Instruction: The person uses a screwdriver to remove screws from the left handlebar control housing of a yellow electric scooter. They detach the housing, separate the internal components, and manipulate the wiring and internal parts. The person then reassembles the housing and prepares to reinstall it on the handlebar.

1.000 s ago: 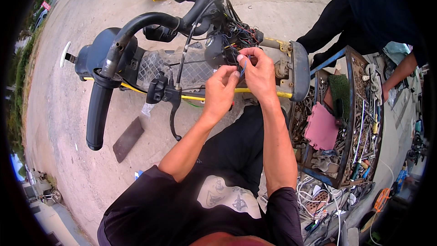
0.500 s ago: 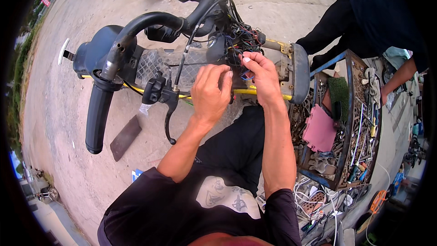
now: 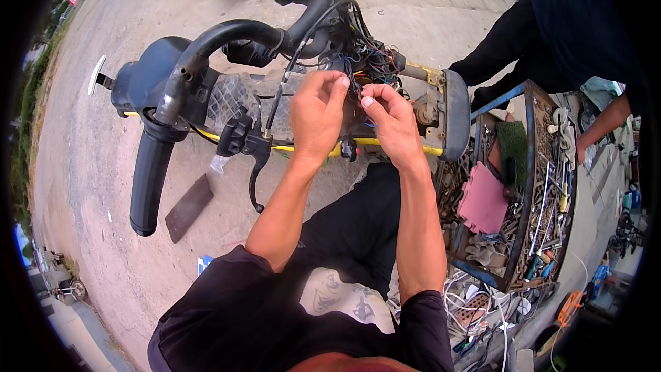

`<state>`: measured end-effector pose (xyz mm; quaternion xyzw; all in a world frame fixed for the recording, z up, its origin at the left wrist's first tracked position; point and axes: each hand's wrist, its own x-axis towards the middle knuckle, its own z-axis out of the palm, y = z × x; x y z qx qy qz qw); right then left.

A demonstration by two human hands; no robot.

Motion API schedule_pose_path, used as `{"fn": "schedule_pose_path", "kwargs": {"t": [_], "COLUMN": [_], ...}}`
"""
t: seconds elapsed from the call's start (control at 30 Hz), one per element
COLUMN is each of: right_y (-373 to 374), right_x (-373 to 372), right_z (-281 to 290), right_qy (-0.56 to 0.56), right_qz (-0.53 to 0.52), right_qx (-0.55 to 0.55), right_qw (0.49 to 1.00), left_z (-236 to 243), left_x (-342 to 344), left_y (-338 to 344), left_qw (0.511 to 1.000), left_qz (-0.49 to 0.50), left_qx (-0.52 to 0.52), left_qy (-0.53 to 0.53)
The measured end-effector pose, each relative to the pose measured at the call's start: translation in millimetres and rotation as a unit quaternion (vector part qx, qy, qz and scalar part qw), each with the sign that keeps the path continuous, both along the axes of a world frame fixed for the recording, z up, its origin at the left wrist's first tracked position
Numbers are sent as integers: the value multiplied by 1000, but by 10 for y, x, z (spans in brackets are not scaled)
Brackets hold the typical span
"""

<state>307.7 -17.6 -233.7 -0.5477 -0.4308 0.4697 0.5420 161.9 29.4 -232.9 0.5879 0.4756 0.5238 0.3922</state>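
A scooter with its wiring exposed stands in front of me, and a tangle of thin coloured wires spills out below its handlebar. My left hand is closed in a pinch at the near side of the tangle, with a dark wire at its fingertips. Close beside it on the right, my right hand also pinches, thumb against forefinger, on a thin wire. The exact ends between the fingers are too small to make out. Left of my hands are the brake lever and the black grip.
A metal tool crate full of tools and small parts stands at my right, a pink foam mat piece in it. Behind it a person in dark clothes reaches down. A dark flat plate lies on the ground at left.
My left hand has risen to the wires and now pinches there. My right hand has come slightly lower and left, so the fingertips of both hands are closer together.
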Motion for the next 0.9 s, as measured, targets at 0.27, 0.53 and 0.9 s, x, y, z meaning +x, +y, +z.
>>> {"fn": "schedule_pose_path", "kwargs": {"t": [0.27,0.53,0.9], "right_y": [70,40,56], "right_x": [-141,-239,-303], "right_z": [37,75,62], "right_qy": [-93,-175,-30], "right_qz": [-61,-74,-83], "right_qx": [24,101,76], "right_qw": [994,977,993], "left_z": [-27,-53,2], "left_x": [-76,-63,-48], "left_y": [-93,-54,46], "left_qw": [997,993,986], "left_qz": [-24,-13,-5], "left_qx": [-12,14,-31], "left_qy": [-66,-115,-164]}}
